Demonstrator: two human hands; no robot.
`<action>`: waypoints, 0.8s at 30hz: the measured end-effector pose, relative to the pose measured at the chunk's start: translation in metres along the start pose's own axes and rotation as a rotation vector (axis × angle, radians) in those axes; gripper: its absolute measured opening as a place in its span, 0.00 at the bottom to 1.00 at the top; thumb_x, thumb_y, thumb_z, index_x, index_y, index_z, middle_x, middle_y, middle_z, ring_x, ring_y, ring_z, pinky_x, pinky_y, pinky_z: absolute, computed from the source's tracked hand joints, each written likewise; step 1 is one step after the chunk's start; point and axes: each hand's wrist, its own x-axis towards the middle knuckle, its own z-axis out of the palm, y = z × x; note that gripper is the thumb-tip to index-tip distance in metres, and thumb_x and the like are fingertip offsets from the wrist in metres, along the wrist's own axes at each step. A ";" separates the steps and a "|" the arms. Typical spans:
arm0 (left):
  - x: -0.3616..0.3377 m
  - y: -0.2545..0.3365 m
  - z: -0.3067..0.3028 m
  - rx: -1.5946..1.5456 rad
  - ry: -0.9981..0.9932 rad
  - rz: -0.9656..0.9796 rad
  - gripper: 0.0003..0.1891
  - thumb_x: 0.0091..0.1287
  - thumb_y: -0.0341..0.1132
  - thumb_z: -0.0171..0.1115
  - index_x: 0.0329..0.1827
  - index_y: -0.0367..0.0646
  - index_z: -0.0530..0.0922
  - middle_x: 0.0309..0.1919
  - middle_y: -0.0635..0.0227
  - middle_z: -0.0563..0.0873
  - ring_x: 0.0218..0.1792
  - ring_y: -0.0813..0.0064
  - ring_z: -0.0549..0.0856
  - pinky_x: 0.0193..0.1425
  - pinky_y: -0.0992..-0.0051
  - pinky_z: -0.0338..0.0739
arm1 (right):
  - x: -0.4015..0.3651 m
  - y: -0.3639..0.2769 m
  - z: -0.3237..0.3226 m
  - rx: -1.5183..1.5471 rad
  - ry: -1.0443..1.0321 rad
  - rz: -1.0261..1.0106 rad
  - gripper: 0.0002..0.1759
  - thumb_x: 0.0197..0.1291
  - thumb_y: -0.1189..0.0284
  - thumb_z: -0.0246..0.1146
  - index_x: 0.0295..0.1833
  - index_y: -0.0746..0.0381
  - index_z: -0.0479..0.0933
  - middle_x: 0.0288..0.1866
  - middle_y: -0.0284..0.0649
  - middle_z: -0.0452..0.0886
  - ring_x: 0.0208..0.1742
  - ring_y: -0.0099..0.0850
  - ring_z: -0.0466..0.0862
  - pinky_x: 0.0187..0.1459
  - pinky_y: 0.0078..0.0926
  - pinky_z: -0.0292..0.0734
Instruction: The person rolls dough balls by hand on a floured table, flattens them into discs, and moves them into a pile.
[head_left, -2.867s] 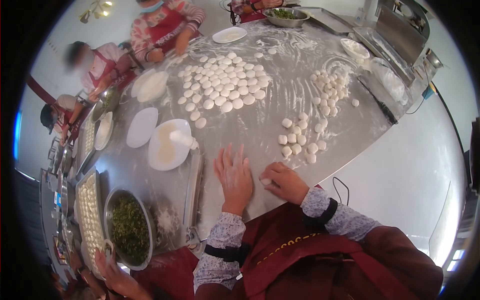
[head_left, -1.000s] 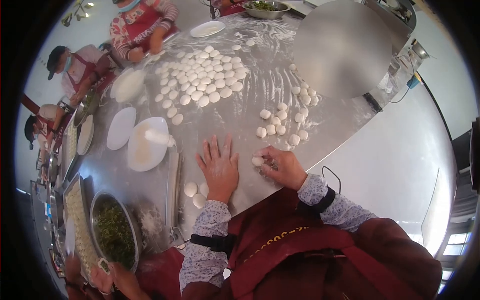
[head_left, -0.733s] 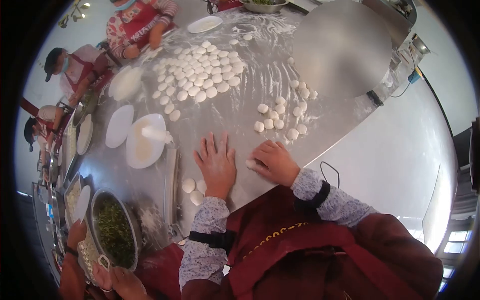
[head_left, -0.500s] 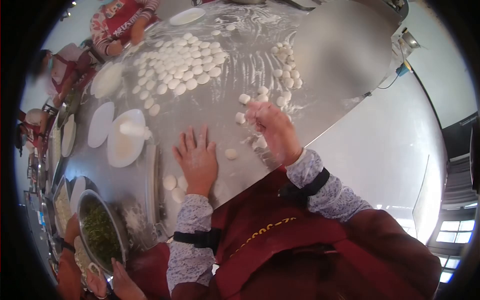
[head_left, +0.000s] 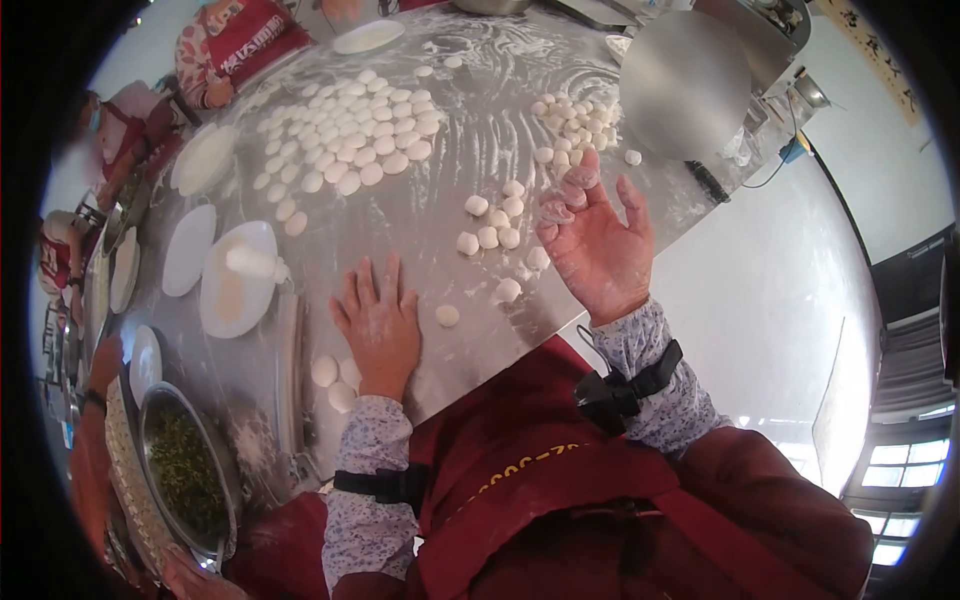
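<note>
My left hand (head_left: 378, 330) lies flat on the floured metal table (head_left: 400, 235) with its fingers spread, holding nothing. Just right of its fingertips is a single dough disc (head_left: 447, 316). Near the wrist are a few more discs (head_left: 324, 371). My right hand (head_left: 598, 235) is raised with the palm turned up and fingers loosely curled apart, nothing in it. Small round dough pieces (head_left: 487, 238) sit to its left, and a larger group of them (head_left: 575, 122) lies beyond its fingertips. Many flattened discs (head_left: 350, 130) cover the table's far left.
White plates (head_left: 237, 300) and a white bottle (head_left: 255, 263) stand at the left, beside a long bar (head_left: 289, 375). A metal bowl of chopped greens (head_left: 187, 465) is at lower left, with another person's hands around it. More people in aprons stand along the far left edge.
My right hand has lifted, turned palm up and opened, moving right from the small dough pieces. My left hand still lies flat. The view has shifted slightly.
</note>
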 end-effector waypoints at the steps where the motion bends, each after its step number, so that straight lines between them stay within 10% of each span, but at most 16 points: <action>1: 0.000 0.000 0.000 0.018 -0.003 0.003 0.27 0.72 0.46 0.52 0.74 0.60 0.64 0.73 0.59 0.64 0.74 0.54 0.58 0.75 0.43 0.43 | 0.000 0.000 -0.001 -0.006 0.003 -0.007 0.20 0.66 0.63 0.58 0.60 0.58 0.74 0.43 0.31 0.75 0.42 0.29 0.70 0.47 0.29 0.69; 24: 0.010 0.009 -0.008 -0.001 0.037 -0.058 0.27 0.73 0.42 0.48 0.75 0.57 0.62 0.72 0.57 0.64 0.74 0.53 0.58 0.75 0.43 0.41 | -0.010 0.006 0.069 -0.399 -0.668 -0.153 0.21 0.70 0.56 0.51 0.60 0.58 0.72 0.35 0.31 0.74 0.37 0.25 0.70 0.45 0.28 0.65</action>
